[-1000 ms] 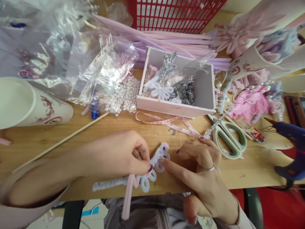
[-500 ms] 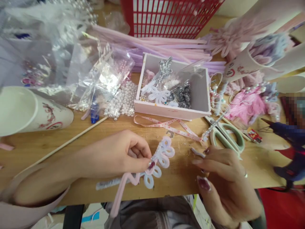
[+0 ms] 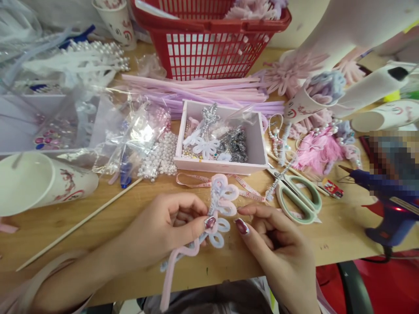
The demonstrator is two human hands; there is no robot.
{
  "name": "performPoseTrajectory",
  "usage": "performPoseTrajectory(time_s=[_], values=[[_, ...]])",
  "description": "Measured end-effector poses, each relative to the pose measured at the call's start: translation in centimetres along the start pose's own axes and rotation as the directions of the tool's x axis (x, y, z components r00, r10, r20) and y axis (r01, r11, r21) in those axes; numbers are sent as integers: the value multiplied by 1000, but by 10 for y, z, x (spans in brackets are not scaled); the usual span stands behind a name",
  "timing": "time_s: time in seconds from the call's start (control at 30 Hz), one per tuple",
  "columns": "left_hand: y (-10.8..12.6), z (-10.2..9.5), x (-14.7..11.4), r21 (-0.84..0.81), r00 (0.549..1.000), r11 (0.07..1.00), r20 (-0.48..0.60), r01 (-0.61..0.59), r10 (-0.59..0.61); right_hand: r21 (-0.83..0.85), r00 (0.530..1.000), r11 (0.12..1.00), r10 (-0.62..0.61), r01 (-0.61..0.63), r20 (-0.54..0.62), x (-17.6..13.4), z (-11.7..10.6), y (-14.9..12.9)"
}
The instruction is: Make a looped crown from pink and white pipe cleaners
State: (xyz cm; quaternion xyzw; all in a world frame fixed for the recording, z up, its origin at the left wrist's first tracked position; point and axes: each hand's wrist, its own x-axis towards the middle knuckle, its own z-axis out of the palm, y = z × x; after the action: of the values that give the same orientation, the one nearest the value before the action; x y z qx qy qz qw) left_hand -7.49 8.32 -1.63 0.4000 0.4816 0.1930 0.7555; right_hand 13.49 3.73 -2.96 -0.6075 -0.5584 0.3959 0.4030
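My left hand (image 3: 178, 222) pinches a looped pipe-cleaner piece (image 3: 227, 192) between thumb and fingers. Pink and pale blue petal-like loops stand along its right side, beside a twisted silvery strand. A bent pink pipe-cleaner tail (image 3: 168, 279) hangs below the hand, with a pale blue end next to it. Just right of the loops is my right hand (image 3: 278, 248), its thumb and forefinger a little apart with nothing visible between them. The forefinger tip is close to a pink loop; whether it touches I cannot tell.
Behind the hands lie a measuring tape (image 3: 193, 179), a white box (image 3: 225, 167) of trimmings and green-handled scissors (image 3: 296, 198). A glue gun (image 3: 389, 205) stands at right, a paper cup (image 3: 68, 183) at left beside a wooden stick (image 3: 81, 222). Farther back are pipe cleaners (image 3: 209, 91) and a red basket (image 3: 209, 26).
My right hand has come left, close to the looped piece. The piece has turned more upright in my left hand. The camera view has shifted, showing more of the basket.
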Motion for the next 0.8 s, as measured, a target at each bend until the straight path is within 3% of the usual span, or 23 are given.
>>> performPoseTrajectory(time_s=[0.2,0.8], values=[[1,4,-3,177,996,982,-55,-61,72,36,1000,999,1,-1,6,4,4,-3],[3,6,-2,256,990,961,-68,-101,122,16,997,998,55,-54,-53,7,9,-3]])
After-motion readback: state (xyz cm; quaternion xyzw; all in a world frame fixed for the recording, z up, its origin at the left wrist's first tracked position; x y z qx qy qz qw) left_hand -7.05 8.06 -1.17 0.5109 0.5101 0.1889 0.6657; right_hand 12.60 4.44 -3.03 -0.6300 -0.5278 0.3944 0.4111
